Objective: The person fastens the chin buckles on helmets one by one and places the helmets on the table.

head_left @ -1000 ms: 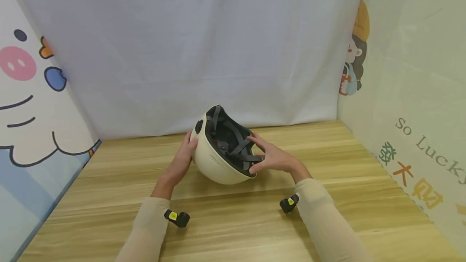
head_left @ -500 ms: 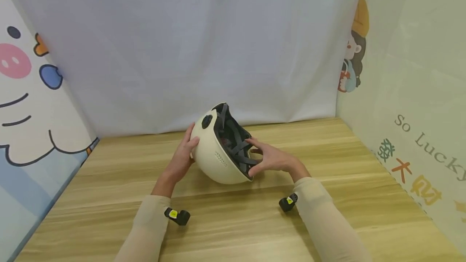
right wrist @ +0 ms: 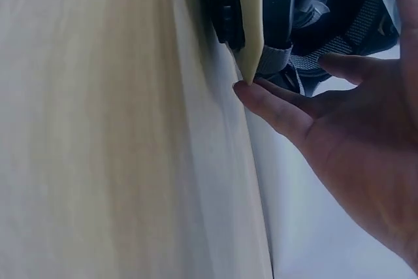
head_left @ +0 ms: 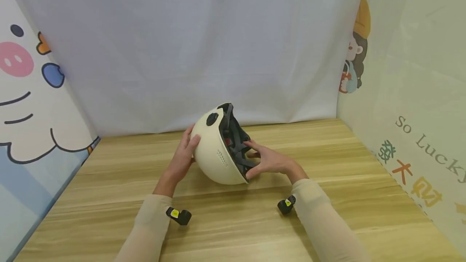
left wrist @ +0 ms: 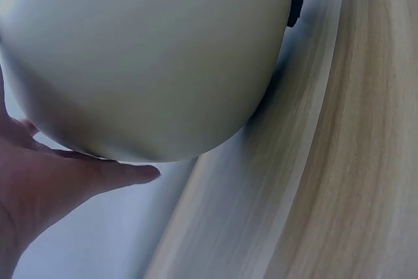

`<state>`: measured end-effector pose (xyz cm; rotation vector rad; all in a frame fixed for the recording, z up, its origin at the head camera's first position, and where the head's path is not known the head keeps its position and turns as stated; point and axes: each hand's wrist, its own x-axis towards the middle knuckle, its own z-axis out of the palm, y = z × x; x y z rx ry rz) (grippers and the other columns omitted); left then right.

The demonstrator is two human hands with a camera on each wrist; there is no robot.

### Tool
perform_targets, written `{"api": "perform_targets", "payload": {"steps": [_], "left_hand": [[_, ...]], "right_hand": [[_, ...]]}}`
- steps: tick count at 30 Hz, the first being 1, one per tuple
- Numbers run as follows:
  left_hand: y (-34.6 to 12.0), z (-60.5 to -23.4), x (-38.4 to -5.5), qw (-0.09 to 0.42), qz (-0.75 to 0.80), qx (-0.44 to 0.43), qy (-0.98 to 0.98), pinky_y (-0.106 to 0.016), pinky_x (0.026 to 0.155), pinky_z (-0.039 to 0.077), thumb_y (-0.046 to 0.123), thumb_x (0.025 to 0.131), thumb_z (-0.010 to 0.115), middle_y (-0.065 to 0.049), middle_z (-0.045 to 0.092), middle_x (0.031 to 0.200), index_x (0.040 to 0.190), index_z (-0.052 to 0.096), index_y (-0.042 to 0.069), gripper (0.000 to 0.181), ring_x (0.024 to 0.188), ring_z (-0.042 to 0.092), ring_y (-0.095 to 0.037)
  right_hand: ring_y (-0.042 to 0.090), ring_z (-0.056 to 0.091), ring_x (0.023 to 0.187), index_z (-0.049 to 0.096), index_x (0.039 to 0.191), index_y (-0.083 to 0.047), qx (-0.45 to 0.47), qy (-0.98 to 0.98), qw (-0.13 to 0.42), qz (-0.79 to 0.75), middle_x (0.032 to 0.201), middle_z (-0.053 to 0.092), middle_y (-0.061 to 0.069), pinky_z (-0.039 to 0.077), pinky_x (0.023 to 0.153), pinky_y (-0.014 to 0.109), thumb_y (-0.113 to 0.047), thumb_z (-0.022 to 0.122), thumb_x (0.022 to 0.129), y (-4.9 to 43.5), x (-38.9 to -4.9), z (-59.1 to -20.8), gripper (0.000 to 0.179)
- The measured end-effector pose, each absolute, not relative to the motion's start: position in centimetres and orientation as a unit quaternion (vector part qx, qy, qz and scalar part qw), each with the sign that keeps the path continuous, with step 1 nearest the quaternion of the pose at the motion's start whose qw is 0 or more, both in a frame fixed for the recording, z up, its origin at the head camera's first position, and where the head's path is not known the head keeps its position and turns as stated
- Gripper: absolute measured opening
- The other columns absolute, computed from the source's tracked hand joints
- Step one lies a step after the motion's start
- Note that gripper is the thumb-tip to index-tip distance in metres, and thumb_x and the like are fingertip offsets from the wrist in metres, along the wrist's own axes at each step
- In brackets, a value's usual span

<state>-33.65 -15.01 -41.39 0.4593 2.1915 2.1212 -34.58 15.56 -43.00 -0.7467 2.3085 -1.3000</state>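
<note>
A cream helmet [head_left: 211, 153] with a dark padded inside is tilted on its side on the wooden table. Its opening, crossed by dark straps [head_left: 236, 146], faces right. My left hand [head_left: 182, 155] holds the smooth shell from the left, thumb lying along the surface in the left wrist view. On the other side, my right hand [head_left: 271, 161] grips the helmet at its rim, and the right wrist view has one fingertip [right wrist: 245, 89] at the rim's edge and another digit by the straps. A black round fitting [head_left: 212, 119] sits near the helmet's upper edge.
The wooden table [head_left: 225, 229] extends all round the helmet. Behind it hangs a white cloth [head_left: 218, 51]. Printed panels stand at the left [head_left: 29, 112] and right [head_left: 407, 92]. A small black camera is strapped at each wrist.
The helmet has turned so that its opening faces more to the right and less of the inside shows. The black fitting has shifted right and slightly up. Both hands have kept nearly the same places.
</note>
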Motion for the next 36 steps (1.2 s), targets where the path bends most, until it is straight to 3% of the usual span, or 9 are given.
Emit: {"api": "perform_targets", "payload": {"steps": [3,7,12,15,19,26,32,36], "left_hand": [[-15.06,-41.46,-33.81,0.038,0.682,0.147,0.715,-0.065,0.101,0.038,0.048,0.102,0.041,-0.003,0.011,0.164,0.158,0.008,0.034,0.066,0.139,0.034,-0.034],[-15.01,-41.51,-33.92,0.046,0.684,0.144,0.714,-0.065,0.101,0.038,0.050,0.102,0.040,-0.002,0.007,0.164,0.158,0.004,0.037,0.067,0.139,0.033,-0.035],[-14.84,-41.53,-33.94,0.044,0.685,0.140,0.713,-0.066,0.103,0.036,0.051,0.101,0.041,-0.002,0.007,0.164,0.158,0.004,0.035,0.070,0.142,0.030,-0.033],[-14.78,-41.57,-33.92,0.043,0.689,0.142,0.710,-0.066,0.104,0.035,0.050,0.101,0.041,-0.005,0.009,0.163,0.158,0.006,0.028,0.070,0.141,0.030,-0.033],[-14.82,-41.69,-33.92,0.049,0.696,0.148,0.701,-0.066,0.104,0.034,0.047,0.101,0.039,-0.006,0.010,0.161,0.157,0.007,0.025,0.069,0.139,0.029,-0.032],[-14.90,-41.96,-34.16,0.076,0.710,0.164,0.680,-0.070,0.101,0.032,0.049,0.101,0.036,-0.003,0.005,0.162,0.156,0.003,0.036,0.066,0.140,0.026,-0.036],[-15.01,-41.99,-34.22,0.087,0.720,0.169,0.668,-0.068,0.104,0.030,0.050,0.101,0.035,0.001,-0.001,0.163,0.156,-0.003,0.038,0.068,0.142,0.023,-0.036],[-14.97,-41.96,-34.05,0.076,0.717,0.168,0.672,-0.064,0.105,0.031,0.052,0.100,0.034,-0.004,0.004,0.162,0.157,0.000,0.033,0.069,0.141,0.025,-0.034]], "right_hand": [[0.035,0.034,0.144,0.012,0.159,-0.016,-0.269,0.824,0.197,-0.457,0.165,-0.007,0.011,0.032,0.113,0.051,-0.049,0.089,0.065,15.45,-34.52,-43.01,0.126],[0.033,0.036,0.143,0.013,0.159,-0.020,-0.272,0.823,0.196,-0.458,0.165,-0.008,0.010,0.034,0.112,0.051,-0.051,0.086,0.069,15.33,-34.46,-43.01,0.120],[0.033,0.040,0.140,0.021,0.158,-0.030,-0.276,0.831,0.179,-0.449,0.165,-0.007,0.012,0.036,0.110,0.053,-0.059,0.074,0.079,15.18,-34.44,-43.15,0.100],[0.033,0.041,0.140,0.022,0.157,-0.031,-0.278,0.832,0.178,-0.446,0.165,-0.007,0.011,0.036,0.110,0.053,-0.059,0.072,0.080,15.16,-34.41,-43.21,0.096],[0.033,0.043,0.138,0.019,0.158,-0.024,-0.282,0.827,0.188,-0.448,0.165,-0.003,0.012,0.034,0.111,0.051,-0.060,0.075,0.077,15.11,-34.47,-43.22,0.106],[0.033,0.042,0.139,0.015,0.159,-0.017,-0.283,0.815,0.209,-0.461,0.164,-0.004,0.019,0.032,0.113,0.049,-0.068,0.082,0.060,15.05,-34.46,-43.33,0.130],[0.035,0.044,0.137,0.012,0.159,-0.016,-0.291,0.797,0.227,-0.479,0.162,0.015,0.017,0.042,0.107,0.047,-0.066,0.085,0.056,14.99,-34.61,-43.65,0.135],[0.037,0.043,0.137,0.013,0.159,-0.017,-0.292,0.793,0.230,-0.482,0.160,0.021,0.017,0.042,0.106,0.047,-0.065,0.085,0.056,14.86,-34.63,-43.72,0.134]]}}
